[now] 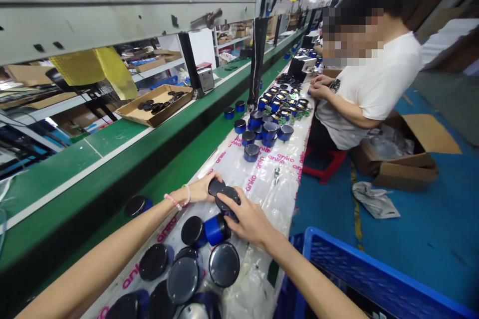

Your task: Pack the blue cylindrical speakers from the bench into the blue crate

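My left hand (203, 188), with beaded bands at the wrist, is closed around a round black-topped piece (216, 187). Right beside it, my right hand (250, 218) grips a black-topped blue cylinder (227, 196) by its rim; the two pieces touch or nearly touch. Just below my right hand, a blue cylinder (214, 231) lies on its side. Several more of the same kind stand nearer to me, among them one with a glossy black top (224, 264) and another dark-topped one (182, 280). The undersides of the held pieces are hidden.
Printed plastic sheeting (239, 169) covers the bench. Further along are a cluster of blue cylinders (269, 130) and green circuit boards (299, 113). A green conveyor belt (179, 159) runs at left, past a cardboard tray (157, 114). A blue crate (359, 264) and a seated co-worker (389, 65) are at right.
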The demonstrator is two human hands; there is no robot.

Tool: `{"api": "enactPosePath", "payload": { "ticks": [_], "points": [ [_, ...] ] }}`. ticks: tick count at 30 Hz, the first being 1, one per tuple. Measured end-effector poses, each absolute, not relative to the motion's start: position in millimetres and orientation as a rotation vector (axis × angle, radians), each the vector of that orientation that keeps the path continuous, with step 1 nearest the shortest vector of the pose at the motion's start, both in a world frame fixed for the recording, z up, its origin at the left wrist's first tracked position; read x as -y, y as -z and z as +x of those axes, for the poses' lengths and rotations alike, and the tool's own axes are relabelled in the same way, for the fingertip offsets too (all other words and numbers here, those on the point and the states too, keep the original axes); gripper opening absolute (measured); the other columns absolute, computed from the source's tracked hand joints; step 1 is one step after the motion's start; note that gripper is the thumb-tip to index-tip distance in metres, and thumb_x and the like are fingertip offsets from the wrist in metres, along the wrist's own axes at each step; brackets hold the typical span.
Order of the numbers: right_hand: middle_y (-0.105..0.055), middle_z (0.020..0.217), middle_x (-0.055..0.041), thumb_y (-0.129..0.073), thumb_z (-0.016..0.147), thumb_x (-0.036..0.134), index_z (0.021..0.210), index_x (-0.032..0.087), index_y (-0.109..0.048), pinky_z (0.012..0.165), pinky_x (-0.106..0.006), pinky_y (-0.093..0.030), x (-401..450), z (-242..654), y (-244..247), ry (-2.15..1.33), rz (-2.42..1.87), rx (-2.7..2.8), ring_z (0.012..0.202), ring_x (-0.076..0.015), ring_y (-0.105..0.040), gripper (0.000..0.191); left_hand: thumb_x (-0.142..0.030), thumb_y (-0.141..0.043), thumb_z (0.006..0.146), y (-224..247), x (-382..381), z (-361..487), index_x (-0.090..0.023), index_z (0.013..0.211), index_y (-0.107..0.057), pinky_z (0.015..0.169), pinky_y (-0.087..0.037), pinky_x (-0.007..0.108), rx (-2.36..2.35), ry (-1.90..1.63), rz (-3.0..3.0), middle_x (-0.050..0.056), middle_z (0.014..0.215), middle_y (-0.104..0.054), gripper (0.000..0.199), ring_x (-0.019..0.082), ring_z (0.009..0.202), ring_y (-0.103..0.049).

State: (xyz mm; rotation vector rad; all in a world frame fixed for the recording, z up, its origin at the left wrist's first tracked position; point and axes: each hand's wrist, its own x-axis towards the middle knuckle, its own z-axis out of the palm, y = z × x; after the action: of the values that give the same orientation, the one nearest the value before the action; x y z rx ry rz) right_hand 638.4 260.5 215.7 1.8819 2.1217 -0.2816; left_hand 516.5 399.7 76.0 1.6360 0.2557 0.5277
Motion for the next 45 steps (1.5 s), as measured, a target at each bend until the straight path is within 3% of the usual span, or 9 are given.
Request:
{"api": "enactPosePath", "payload": {
  "ticks": [8, 12, 16, 20, 25, 32, 36, 39, 45],
  "points": [
    [-0.016, 0.141, -0.0031, -0.043, 0.086, 0.031, 0.141, 0.044, -0.019, 0.086, -0.039, -0.048, -238, 638, -225, 0.255, 2.201, -2.013, 0.110, -0.0226, -0.050, 0.061, -0.015, -0.058, 0.055, -126, -365, 473, -0.024, 0.116, -0.047, 0.094, -0.031, 0.043, -0.289, -0.470, 2.271, 0.006, 0.121, -0.038, 0.062, 0.027, 0.111, -0.037],
    [-0.022, 0.138, -0.0037, -0.039, 0.085, 0.024, 0.141, 0.040, -0.019, 0.081, -0.035, -0.050, -234, 644, -233, 0.186, 2.367, -1.961, 0.099, -0.0172, -0.054, 0.061, -0.023, -0.063, 0.061, -143, -344, 485, -0.025, 0.119, -0.049, 0.082, -0.041, 0.036, 0.012, -0.183, 2.375, 0.008, 0.117, -0.044, 0.059, 0.025, 0.095, -0.050],
    [-0.015, 0.139, -0.0054, -0.051, 0.080, 0.024, 0.142, 0.034, -0.013, 0.095, -0.029, -0.043, -229, 647, -233, 0.373, 2.324, -2.078, 0.118, -0.0160, -0.043, 0.074, -0.024, -0.067, 0.059, -135, -331, 491, -0.021, 0.106, -0.045, 0.072, -0.043, 0.031, -0.062, -0.230, 2.207, 0.004, 0.102, -0.048, 0.052, 0.019, 0.080, -0.051],
    [-0.034, 0.127, -0.0031, -0.056, 0.079, 0.026, 0.129, 0.029, -0.033, 0.101, -0.026, -0.037, -230, 650, -219, 0.350, 2.520, -2.213, 0.118, -0.0113, -0.041, 0.055, -0.029, -0.068, 0.063, -113, -318, 490, -0.016, 0.086, -0.037, 0.075, -0.041, 0.026, -0.224, -0.687, 1.928, 0.005, 0.110, -0.039, 0.040, 0.014, 0.086, -0.045],
    [-0.043, 0.120, -0.0027, -0.063, 0.074, 0.035, 0.123, 0.024, -0.038, 0.097, -0.027, -0.039, -254, 655, -202, 0.314, 2.856, -2.208, 0.109, -0.0119, -0.047, 0.056, -0.025, -0.068, 0.060, -102, -313, 486, -0.014, 0.083, -0.042, 0.074, -0.040, 0.026, -0.197, -0.557, 1.941, 0.007, 0.110, -0.034, 0.036, 0.013, 0.083, -0.043],
    [-0.050, 0.101, -0.0024, -0.063, 0.066, 0.028, 0.102, 0.016, -0.044, 0.087, -0.033, -0.037, -288, 651, -201, 0.602, 2.567, -1.880, 0.092, -0.0153, -0.047, 0.043, -0.022, -0.054, 0.076, -114, -349, 456, -0.016, 0.090, -0.050, 0.079, -0.040, 0.024, -0.197, -0.695, 1.875, 0.002, 0.092, -0.051, 0.016, 0.012, 0.083, -0.047],
    [-0.051, 0.089, -0.0003, -0.061, 0.071, 0.032, 0.095, 0.016, -0.045, 0.079, -0.031, -0.036, -278, 640, -213, 0.939, 2.303, -1.765, 0.081, -0.0138, -0.043, 0.033, -0.045, -0.040, 0.091, -94, -367, 466, -0.016, 0.119, -0.046, 0.105, -0.024, 0.030, -0.431, -0.778, 1.851, 0.006, 0.127, -0.042, 0.041, 0.016, 0.120, -0.035],
    [-0.052, 0.098, -0.0034, -0.053, 0.080, 0.044, 0.100, 0.017, -0.047, 0.081, -0.031, -0.038, -277, 651, -224, 1.145, 2.226, -1.809, 0.089, -0.0152, -0.046, 0.034, -0.051, -0.028, 0.094, -79, -370, 479, -0.017, 0.115, -0.047, 0.100, -0.029, 0.029, -0.376, -0.612, 1.807, 0.004, 0.117, -0.048, 0.044, 0.014, 0.111, -0.041],
    [-0.032, 0.124, -0.0153, -0.051, 0.076, 0.041, 0.130, 0.014, -0.032, 0.085, -0.036, -0.044, -342, 745, -252, -0.100, 2.832, -2.012, 0.097, -0.0191, -0.048, 0.063, -0.061, -0.024, 0.089, -95, -401, 514, -0.013, 0.084, -0.049, 0.078, -0.040, 0.036, -0.421, -0.460, 2.068, 0.006, 0.080, -0.051, 0.054, 0.018, 0.076, -0.047]
  ]
}}
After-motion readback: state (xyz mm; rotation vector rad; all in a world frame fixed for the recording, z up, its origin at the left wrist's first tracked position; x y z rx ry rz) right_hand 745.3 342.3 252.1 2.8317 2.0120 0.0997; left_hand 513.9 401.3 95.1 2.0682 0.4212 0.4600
